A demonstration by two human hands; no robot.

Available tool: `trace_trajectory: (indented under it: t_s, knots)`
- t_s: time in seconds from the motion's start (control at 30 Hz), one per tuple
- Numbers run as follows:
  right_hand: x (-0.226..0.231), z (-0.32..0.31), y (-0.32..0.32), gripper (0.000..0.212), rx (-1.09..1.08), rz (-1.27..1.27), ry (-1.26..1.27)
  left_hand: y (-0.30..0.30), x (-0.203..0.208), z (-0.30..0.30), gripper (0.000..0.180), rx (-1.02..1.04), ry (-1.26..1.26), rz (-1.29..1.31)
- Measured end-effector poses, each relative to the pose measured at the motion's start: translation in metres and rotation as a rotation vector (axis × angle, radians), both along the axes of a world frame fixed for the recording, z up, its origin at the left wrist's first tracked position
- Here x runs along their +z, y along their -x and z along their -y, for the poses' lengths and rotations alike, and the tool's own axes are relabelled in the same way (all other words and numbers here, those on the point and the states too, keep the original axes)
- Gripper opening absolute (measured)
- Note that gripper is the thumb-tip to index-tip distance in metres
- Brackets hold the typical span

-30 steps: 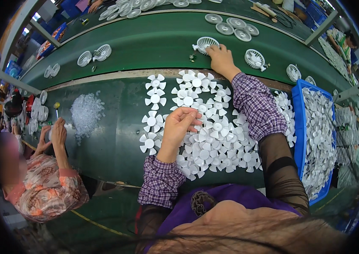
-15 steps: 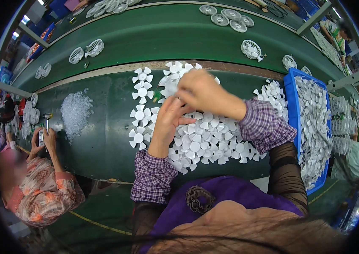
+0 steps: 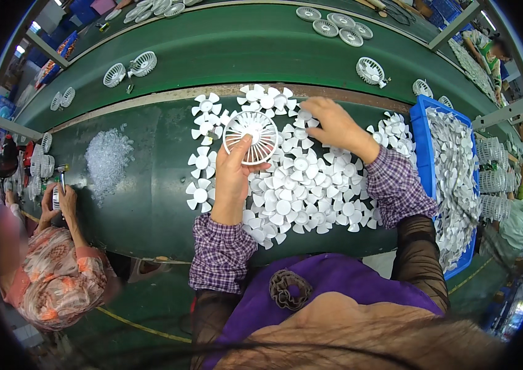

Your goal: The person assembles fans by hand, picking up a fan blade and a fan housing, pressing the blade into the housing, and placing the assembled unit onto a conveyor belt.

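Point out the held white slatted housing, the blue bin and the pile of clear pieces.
White slatted housing point(image 3: 256, 129): head view, on its central hub.
Blue bin point(image 3: 423, 143): head view, on its left wall.
Pile of clear pieces point(image 3: 109, 160): head view, on its middle.

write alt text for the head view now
A person's left hand holds a round white slatted housing above a green bench spread with white fan blades; the right hand is over the blades. A blue tray of more blades stands at right.
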State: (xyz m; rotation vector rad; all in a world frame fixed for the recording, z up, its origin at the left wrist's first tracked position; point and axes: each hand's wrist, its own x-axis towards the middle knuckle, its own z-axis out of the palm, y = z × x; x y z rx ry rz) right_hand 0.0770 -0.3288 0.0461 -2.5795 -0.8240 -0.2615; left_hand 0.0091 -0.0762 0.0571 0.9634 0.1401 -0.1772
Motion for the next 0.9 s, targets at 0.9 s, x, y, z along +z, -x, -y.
trace_trajectory:
  t_s: [0.9]
  knots:
    - [-0.009,0.032,0.001,0.034,-0.31,-0.046,0.117,0.0,0.001,0.01,0.031,-0.042,-0.176,-0.021]
